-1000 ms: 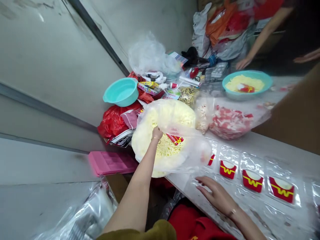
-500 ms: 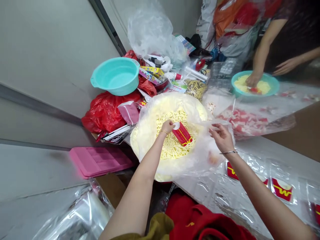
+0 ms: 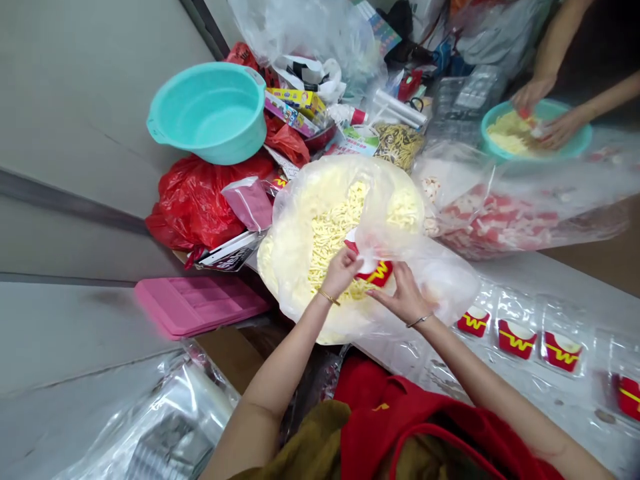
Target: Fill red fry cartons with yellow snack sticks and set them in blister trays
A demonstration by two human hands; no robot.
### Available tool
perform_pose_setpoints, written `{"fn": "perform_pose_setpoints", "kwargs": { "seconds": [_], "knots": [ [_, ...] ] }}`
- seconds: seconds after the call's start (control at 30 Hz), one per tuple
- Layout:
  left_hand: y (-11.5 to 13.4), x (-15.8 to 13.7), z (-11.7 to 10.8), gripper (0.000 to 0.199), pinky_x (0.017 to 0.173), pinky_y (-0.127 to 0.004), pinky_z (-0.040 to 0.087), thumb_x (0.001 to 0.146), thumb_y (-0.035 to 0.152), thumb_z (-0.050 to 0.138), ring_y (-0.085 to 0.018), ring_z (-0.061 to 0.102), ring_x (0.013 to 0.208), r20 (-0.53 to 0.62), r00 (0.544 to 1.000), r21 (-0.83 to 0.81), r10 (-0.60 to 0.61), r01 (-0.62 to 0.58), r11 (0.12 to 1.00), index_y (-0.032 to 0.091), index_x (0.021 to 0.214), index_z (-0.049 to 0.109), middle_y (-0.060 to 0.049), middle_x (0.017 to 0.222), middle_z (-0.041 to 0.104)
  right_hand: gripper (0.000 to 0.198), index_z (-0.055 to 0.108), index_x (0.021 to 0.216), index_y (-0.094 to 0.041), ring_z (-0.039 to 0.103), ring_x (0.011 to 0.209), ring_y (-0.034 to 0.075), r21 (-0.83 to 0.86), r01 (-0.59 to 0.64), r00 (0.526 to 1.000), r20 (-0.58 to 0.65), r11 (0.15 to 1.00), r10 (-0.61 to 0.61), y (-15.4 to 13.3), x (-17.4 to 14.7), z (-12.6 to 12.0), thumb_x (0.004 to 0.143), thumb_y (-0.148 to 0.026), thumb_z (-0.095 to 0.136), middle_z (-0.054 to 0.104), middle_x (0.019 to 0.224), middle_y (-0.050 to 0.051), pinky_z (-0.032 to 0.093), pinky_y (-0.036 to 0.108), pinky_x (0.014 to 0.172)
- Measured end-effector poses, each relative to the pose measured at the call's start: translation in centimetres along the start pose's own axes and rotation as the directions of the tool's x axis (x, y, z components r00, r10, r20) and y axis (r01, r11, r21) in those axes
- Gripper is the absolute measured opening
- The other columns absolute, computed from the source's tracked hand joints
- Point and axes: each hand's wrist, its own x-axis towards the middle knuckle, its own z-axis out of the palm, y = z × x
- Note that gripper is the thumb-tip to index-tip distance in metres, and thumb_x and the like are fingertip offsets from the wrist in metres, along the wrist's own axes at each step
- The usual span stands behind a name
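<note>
My left hand (image 3: 344, 272) is closed, pinching the white edge of a red fries carton (image 3: 381, 273) with a yellow zigzag mark. My right hand (image 3: 404, 293) has its thumb and fingers apart at the carton's lower right side; whether they touch it is unclear. More red and white carton (image 3: 351, 244) shows just behind my left fingers. Both hands are over a large clear plastic bag (image 3: 295, 200) spread open. Many pale yellow fry-shaped strips (image 3: 330, 237) fill its middle. A fold of the plastic covers some strips on the right.
Bagged red cartons (image 3: 517, 340) line the table at right. A bag of red-and-white pieces (image 3: 505, 220) lies beyond. Another person's hands (image 3: 555, 123) work in a turquoise basin (image 3: 583, 143). An empty turquoise basin (image 3: 210, 113) sits on red bags (image 3: 200, 213); a pink tray (image 3: 200, 303) stands below.
My right hand has let go of the plastic's edge area and moved left to the carton. My left hand has shifted slightly right and down. The other person's second hand has reached their basin.
</note>
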Motion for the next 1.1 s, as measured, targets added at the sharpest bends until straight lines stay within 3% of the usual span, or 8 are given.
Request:
{"fn": "perform_pose_setpoints", "kwargs": {
  "seconds": [0.07,0.17,0.33,0.43,0.6,0.8,0.93,1.1],
  "knots": [
    [-0.9,-1.8,1.5,0.022,0.05,-0.019,0.037,0.077,0.035,0.06,-0.008,0.045,0.05,0.139,0.99,0.027,-0.021,0.017,0.999,0.018,0.078,0.045,0.005,0.06,0.048,0.08,0.032,0.134,-0.011,0.047,0.113,0.032,-0.058,-0.01,1.0,0.006,0.998,0.01,0.0,-1.2,0.7,0.073,-0.048,0.066,0.049,0.121,0.019,0.043,0.049,0.094],
    [-2.3,-2.1,2.8,0.013,0.066,-0.026,0.045,0.085,0.028,0.05,-0.013,0.055,0.069,0.143,0.987,0.322,0.078,-0.121,0.939,0.019,0.094,0.051,-0.001,0.079,0.058,0.075,0.032,0.133,-0.011,0.05,0.109,0.03,-0.114,-0.135,0.991,-0.036,0.984,0.132,1.4,-2.8,0.5,0.074,-0.045,0.063,0.051,0.118,0.017,0.044,0.047,0.093],
    [-4.8,-0.4,5.7,0.037,0.076,-0.033,0.044,0.076,0.014,0.054,-0.022,0.055,0.095,0.238,0.964,0.826,0.12,-0.266,0.496,0.017,0.113,0.05,-0.012,0.111,0.054,0.084,0.03,0.135,-0.011,0.046,0.116,0.032,-0.18,-0.268,0.963,-0.049,0.946,0.264,3.9,-5.7,-1.6,0.071,-0.055,0.064,0.047,0.127,0.019,0.038,0.048,0.099],
    [-6.1,0.0,7.3,0.029,0.072,-0.033,0.044,0.077,0.015,0.053,-0.023,0.056,0.09,0.24,0.967,0.887,0.081,-0.252,0.387,0.014,0.106,0.053,-0.013,0.108,0.054,0.084,0.027,0.137,-0.011,0.046,0.116,0.033,-0.198,-0.31,0.95,-0.018,0.93,0.313,4.5,-7.1,-2.4,0.073,-0.055,0.061,0.046,0.129,0.019,0.038,0.05,0.099],
    [-7.2,0.2,5.3,0.009,0.063,-0.027,0.04,0.075,0.019,0.055,-0.016,0.053,0.072,0.119,0.987,0.745,0.108,-0.16,0.648,0.016,0.083,0.053,-0.004,0.081,0.057,0.084,0.036,0.131,-0.009,0.048,0.111,0.032,-0.205,-0.272,0.962,-0.04,0.94,0.27,4.7,-7.8,-2.4,0.07,-0.061,0.063,0.051,0.12,0.019,0.04,0.048,0.096],
    [-7.7,-0.3,0.7,0.01,0.053,-0.021,0.035,0.072,0.024,0.056,-0.009,0.044,0.054,0.026,1.0,0.252,-0.01,0.004,0.968,0.017,0.072,0.05,0.004,0.061,0.047,0.085,0.034,0.132,-0.012,0.049,0.109,0.032,-0.203,-0.176,0.984,-0.018,0.963,0.176,3.9,-6.5,-1.0,0.07,-0.062,0.063,0.052,0.119,0.018,0.041,0.049,0.094],
    [-7.9,-0.7,-0.4,0.013,0.054,-0.022,0.037,0.071,0.028,0.058,-0.009,0.046,0.055,-0.001,0.993,0.162,-0.118,0.117,0.98,0.017,0.073,0.051,0.004,0.063,0.049,0.081,0.033,0.132,-0.011,0.05,0.107,0.033,-0.23,-0.151,0.988,0.002,0.961,0.156,3.5,-5.6,0.0,0.073,-0.059,0.061,0.052,0.117,0.019,0.042,0.049,0.091],
    [-7.2,-0.7,-0.3,0.013,0.074,-0.03,0.043,0.074,0.023,0.057,-0.016,0.053,0.078,-0.068,0.994,0.651,0.09,-0.025,0.759,0.017,0.085,0.057,-0.003,0.083,0.055,0.08,0.034,0.131,-0.011,0.051,0.106,0.034,-0.242,-0.153,0.987,0.009,0.958,0.16,4.1,-5.6,0.1,0.073,-0.059,0.061,0.053,0.117,0.019,0.043,0.051,0.089]
  ]
}}
